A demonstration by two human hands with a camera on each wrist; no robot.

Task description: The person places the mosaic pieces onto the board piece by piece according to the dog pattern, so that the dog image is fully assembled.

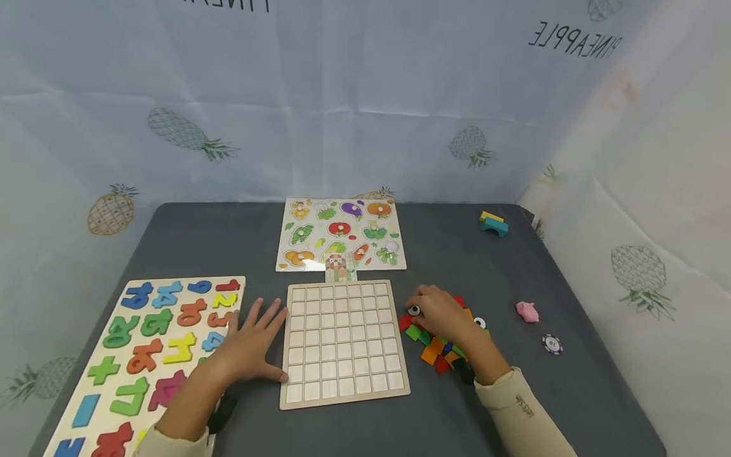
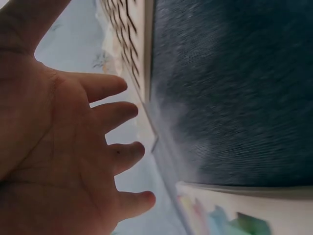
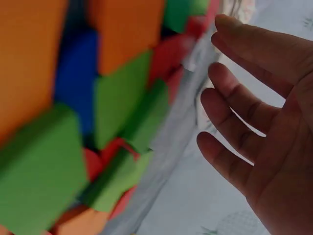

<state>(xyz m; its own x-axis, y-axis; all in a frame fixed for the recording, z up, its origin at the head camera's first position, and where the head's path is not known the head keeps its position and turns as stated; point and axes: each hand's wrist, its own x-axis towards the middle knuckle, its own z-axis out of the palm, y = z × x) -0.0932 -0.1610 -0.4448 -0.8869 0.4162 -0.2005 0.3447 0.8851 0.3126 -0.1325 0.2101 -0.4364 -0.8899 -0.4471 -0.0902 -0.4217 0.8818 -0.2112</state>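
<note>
My left hand (image 1: 251, 349) is spread flat beside a wooden grid board (image 1: 342, 343), its thumb at the board's left edge. In the left wrist view the palm (image 2: 54, 142) shows bare, with the fingers spread apart. Over a heap of coloured wooden pieces (image 1: 432, 350) to the right of the board is my right hand (image 1: 438, 312). A round white piece with a dark centre (image 1: 414, 310) shows right by its fingertips. In the right wrist view, the right hand's fingers are loosely bent beside green, orange, red and blue pieces (image 3: 122, 98), and nothing shows in the palm.
A number puzzle board (image 1: 128, 374) lies at the left, under the left forearm. Behind the grid are a small picture card (image 1: 340, 268) and a vegetable puzzle (image 1: 339, 231). At the right lie a pink pig (image 1: 527, 311), a poker chip (image 1: 552, 344) and a teal arch block (image 1: 494, 226).
</note>
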